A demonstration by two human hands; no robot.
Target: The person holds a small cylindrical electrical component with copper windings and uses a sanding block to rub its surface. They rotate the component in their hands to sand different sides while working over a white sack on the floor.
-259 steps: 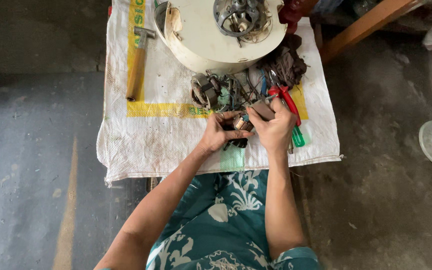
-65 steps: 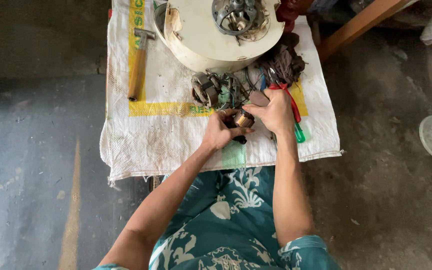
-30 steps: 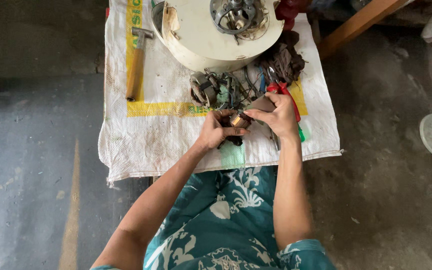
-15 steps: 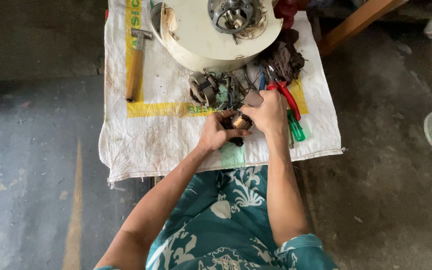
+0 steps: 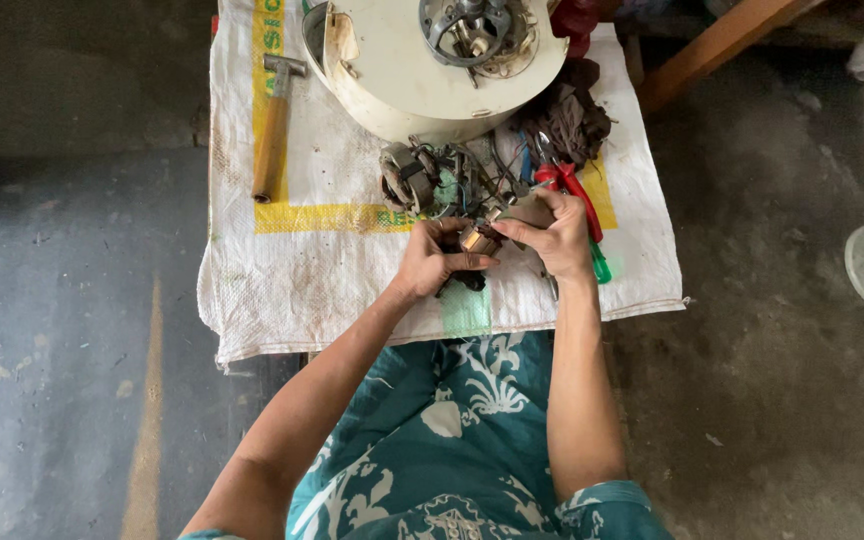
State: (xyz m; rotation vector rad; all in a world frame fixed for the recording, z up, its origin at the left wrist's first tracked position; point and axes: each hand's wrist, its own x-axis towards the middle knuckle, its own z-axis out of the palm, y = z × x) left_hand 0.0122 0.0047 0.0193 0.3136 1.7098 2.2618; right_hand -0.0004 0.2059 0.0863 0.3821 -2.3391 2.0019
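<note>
Motor coil [image 5: 476, 240], small, dense and stiff with fragile copper windings, sits above the white sack [image 5: 312, 280], clamped between my left hand [image 5: 434, 262] and right hand [image 5: 550, 232]; I grip its metal core.

we see a small brown-and-copper motor part [image 5: 476, 240], wound and rounded, held up just above the white woven sack [image 5: 332, 280]. it sits between our two hands, near the heap of wires and metal pieces, its finer detail too small to tell.

floor [image 5: 72, 300]: grey concrete, stained; wooden beam [image 5: 717, 45], perhaps furniture
</note>
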